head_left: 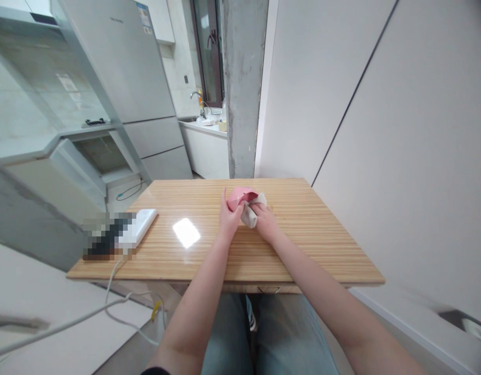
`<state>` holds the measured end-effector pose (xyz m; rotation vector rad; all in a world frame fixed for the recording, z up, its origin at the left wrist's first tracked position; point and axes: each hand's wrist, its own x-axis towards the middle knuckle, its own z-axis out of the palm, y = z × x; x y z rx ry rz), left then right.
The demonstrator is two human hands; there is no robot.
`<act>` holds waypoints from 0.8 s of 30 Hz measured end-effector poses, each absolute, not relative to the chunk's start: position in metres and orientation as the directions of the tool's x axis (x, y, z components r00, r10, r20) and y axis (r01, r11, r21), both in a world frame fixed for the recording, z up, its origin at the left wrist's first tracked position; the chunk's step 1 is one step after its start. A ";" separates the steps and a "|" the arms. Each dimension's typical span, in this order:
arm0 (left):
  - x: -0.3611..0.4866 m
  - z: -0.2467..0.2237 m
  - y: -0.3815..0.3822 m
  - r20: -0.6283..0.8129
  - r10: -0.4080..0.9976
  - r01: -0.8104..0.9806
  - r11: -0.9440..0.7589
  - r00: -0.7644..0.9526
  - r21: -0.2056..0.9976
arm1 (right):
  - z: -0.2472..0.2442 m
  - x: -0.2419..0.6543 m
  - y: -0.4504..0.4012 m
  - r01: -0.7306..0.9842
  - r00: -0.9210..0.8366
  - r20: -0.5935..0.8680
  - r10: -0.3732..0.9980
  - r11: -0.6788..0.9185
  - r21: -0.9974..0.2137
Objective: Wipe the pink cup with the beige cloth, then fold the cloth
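A pink bowl-like item (240,195) is tilted above the wooden table (303,224), toward the table's far side. My left hand (229,216) grips it from the left, with one finger pointing up along its side. At the item's right side, my right hand (265,221) is closed on a whitish cloth (249,215), which bunches against the pink surface and hangs below it. The tips of my right fingers are partly hidden in the cloth.
On the table's left end lie a white flat box (143,225) and a blurred dark object (111,237). A white cable (110,286) hangs over the front left edge. Beyond stand a fridge (123,67), a grey pillar (244,94) and a sink counter (207,146); a white wall (400,156) rises at right.
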<state>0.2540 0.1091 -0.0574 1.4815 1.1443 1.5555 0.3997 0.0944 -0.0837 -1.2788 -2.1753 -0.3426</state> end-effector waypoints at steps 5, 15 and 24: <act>0.265 -0.062 0.104 0.395 0.916 0.028 -0.394 -0.075 0.919 | -0.085 0.395 0.093 0.844 -0.334 0.621 0.709 0.519 -0.139; 0.260 -0.065 0.115 0.236 0.967 0.005 -0.236 -0.096 0.972 | -0.079 0.400 0.094 0.884 -0.333 0.564 0.756 0.458 -0.092; 0.258 -0.065 0.116 0.310 0.938 0.124 -0.293 -0.153 0.948 | -0.083 0.402 0.098 0.841 -0.417 0.587 0.694 0.540 -0.041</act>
